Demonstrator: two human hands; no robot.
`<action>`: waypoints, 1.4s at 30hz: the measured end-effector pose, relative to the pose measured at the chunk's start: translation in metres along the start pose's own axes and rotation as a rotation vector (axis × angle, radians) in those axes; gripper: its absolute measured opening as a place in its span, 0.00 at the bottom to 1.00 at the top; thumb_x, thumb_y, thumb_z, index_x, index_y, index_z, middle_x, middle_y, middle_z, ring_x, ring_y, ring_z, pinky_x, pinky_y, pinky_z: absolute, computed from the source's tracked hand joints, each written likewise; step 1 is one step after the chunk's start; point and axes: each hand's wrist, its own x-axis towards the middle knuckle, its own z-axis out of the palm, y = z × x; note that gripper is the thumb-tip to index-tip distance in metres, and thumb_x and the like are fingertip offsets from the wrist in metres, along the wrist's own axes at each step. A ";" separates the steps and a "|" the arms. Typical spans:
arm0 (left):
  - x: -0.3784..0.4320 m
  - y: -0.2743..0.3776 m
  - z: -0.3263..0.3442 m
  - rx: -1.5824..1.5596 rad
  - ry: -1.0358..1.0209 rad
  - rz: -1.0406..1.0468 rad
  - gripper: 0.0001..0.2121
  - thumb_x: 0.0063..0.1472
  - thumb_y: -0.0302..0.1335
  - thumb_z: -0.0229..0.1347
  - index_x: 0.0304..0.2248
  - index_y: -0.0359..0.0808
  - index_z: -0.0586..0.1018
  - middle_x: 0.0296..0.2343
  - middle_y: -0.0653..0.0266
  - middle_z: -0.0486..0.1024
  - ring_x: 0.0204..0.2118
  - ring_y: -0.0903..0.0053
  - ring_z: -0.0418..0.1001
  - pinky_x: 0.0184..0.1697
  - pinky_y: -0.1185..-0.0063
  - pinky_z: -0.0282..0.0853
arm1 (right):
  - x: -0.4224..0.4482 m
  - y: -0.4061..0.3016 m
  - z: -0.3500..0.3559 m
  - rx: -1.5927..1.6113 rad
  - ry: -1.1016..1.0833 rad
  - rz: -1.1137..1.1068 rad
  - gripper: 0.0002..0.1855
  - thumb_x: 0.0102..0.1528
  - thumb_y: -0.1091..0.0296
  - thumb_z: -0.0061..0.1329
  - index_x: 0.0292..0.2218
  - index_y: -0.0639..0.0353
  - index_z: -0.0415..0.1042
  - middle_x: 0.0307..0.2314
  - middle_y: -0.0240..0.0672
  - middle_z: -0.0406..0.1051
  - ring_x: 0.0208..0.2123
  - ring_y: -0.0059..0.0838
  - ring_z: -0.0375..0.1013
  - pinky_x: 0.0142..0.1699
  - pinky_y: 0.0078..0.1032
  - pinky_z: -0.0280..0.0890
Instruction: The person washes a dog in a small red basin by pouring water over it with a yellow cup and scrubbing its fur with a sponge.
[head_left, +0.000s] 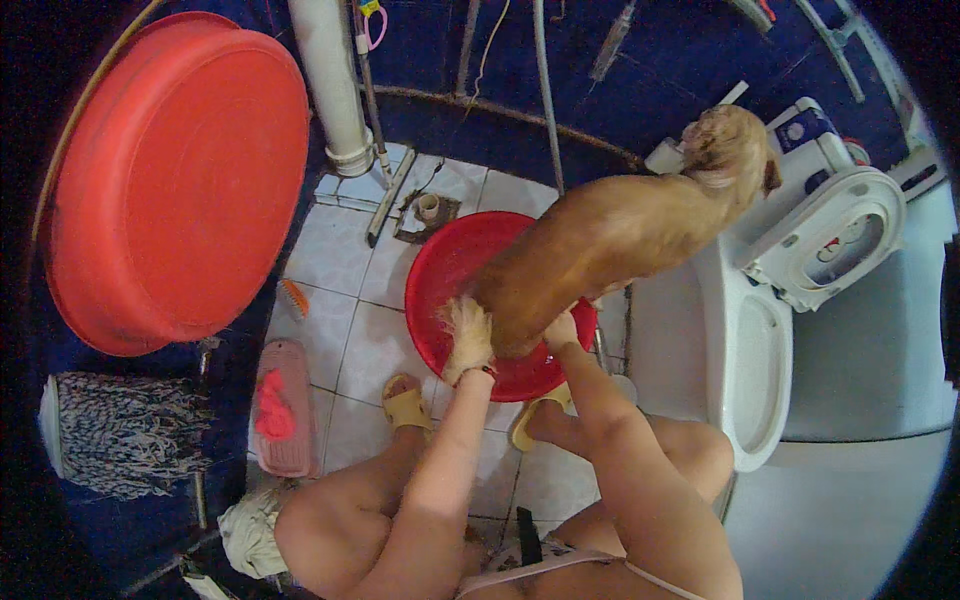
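Observation:
A wet brown dog stands with its hindquarters over a round red plastic basin on the tiled floor, its head towards the toilet. At the dog's rear my left hand lies against the fur, with a dark red band at the wrist. My right hand is at the dog's hind leg, near the basin's right side; its fingers are partly hidden by the dog. Both my feet, in yellow slippers, are on the floor before the basin.
The toilet stands at the right, lid raised. A large red tub and a mop head are at the left. A pink washboard, an orange brush, a floor squeegee and a short pipe are around the basin.

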 end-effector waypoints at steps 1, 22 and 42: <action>-0.001 0.001 0.001 -0.008 -0.001 -0.004 0.18 0.56 0.31 0.36 0.45 0.33 0.61 0.45 0.58 0.59 0.48 0.69 0.56 0.51 0.73 0.50 | -0.001 -0.007 0.016 0.009 0.067 0.024 0.12 0.50 0.66 0.37 0.34 0.57 0.70 0.36 0.33 0.66 0.48 0.31 0.54 0.53 0.35 0.43; -0.016 -0.039 -0.013 -0.559 -0.038 -0.665 0.17 0.58 0.35 0.32 0.41 0.33 0.65 0.41 0.61 0.64 0.40 0.67 0.64 0.41 0.70 0.61 | -0.107 0.016 -0.199 1.619 0.706 1.116 0.12 0.37 0.70 0.49 0.18 0.58 0.57 0.14 0.27 0.58 0.20 0.17 0.56 0.28 0.16 0.55; -0.050 -0.023 -0.005 0.341 0.141 0.192 0.14 0.43 0.22 0.52 0.33 0.34 0.68 0.32 0.57 0.65 0.37 0.68 0.63 0.40 0.72 0.58 | -0.085 0.048 -0.332 0.936 0.480 0.647 0.15 0.39 0.59 0.50 0.20 0.56 0.59 0.13 0.38 0.64 0.19 0.41 0.66 0.25 0.31 0.59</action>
